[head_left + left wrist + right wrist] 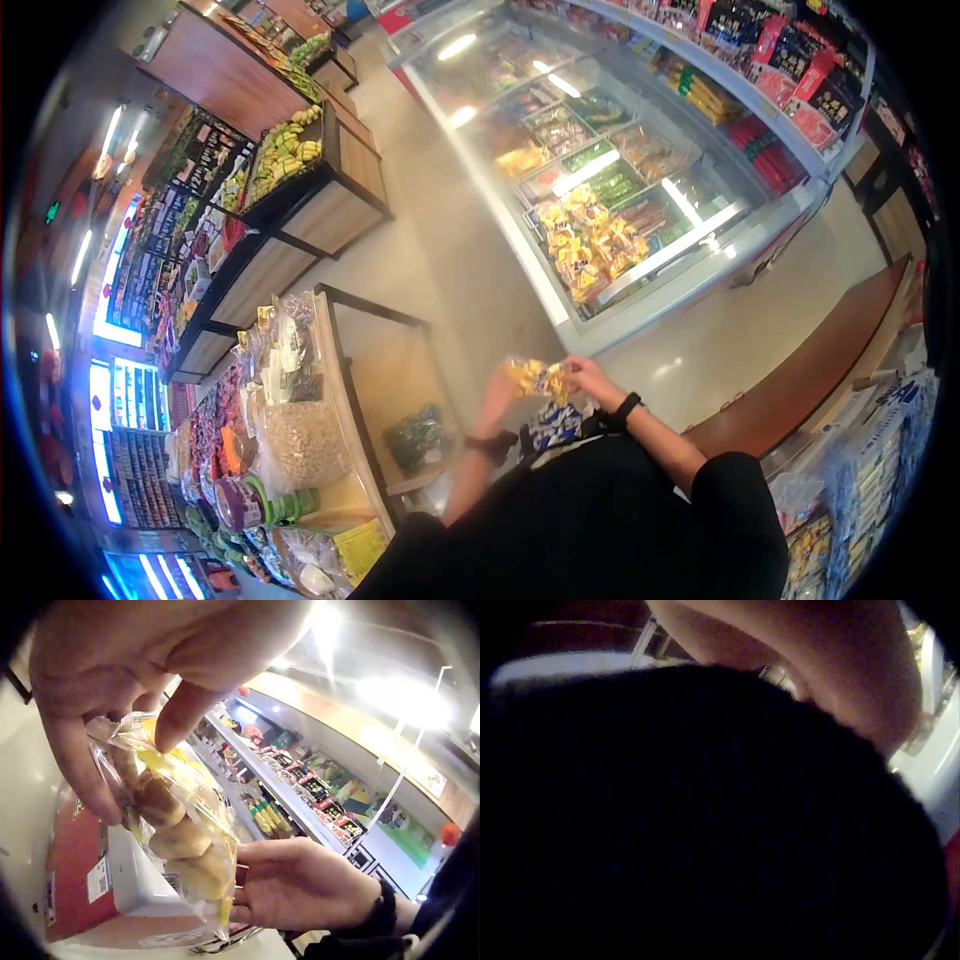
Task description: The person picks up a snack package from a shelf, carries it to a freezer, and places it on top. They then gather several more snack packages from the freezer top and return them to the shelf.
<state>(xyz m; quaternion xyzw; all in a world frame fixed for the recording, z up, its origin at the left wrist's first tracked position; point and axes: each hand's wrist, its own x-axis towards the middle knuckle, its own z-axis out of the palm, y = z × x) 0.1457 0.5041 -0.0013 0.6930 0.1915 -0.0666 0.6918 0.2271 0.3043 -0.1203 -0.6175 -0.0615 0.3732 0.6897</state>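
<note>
A clear plastic bag with yellow print (540, 378), filled with round tan pieces like small buns, is held up between both hands in front of the body. In the left wrist view, my left hand (135, 667) pinches the upper end of the bag (187, 844), its thumb over the front. My right hand (300, 885) grips the lower end, with its fingertips hidden behind the plastic. Seen from the head, the left hand (497, 395) and the right hand (590, 380) are at opposite ends. Dark cloth (690, 817) covers most of the right wrist view.
A glass-topped chest freezer (560, 330) with packaged food stands ahead. To the left, a wooden display table (345, 420) carries bagged goods. A blue-and-white patterned item (555, 425) shows below the hands. Stacked packages (880, 450) and a brown curved panel (800, 370) are on the right.
</note>
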